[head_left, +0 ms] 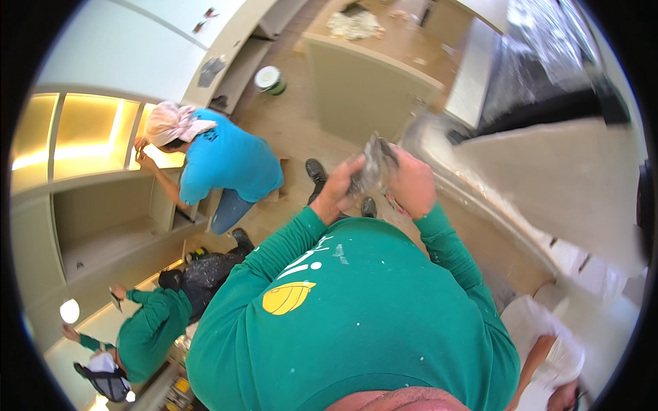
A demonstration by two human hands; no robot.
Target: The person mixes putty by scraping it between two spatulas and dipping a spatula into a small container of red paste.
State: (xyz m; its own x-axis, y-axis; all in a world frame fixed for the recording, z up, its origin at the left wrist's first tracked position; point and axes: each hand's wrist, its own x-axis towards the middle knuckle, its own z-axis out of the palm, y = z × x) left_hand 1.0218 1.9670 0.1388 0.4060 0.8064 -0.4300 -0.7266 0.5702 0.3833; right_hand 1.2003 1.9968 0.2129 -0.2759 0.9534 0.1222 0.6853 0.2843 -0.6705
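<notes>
Grey piece [371, 166] between both hands [414, 182]

Left grip [337, 186] and right grip [412, 183] curl close together.

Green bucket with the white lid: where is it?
In the head view, the bucket stands on the floor, upper left of centre, between the open shelving and the beige panel.

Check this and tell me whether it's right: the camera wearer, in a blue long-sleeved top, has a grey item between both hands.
Not quite: the head view shows that the long-sleeved top is green, not blue. The rest stands: the grey item is between the left hand and the right hand.
</notes>
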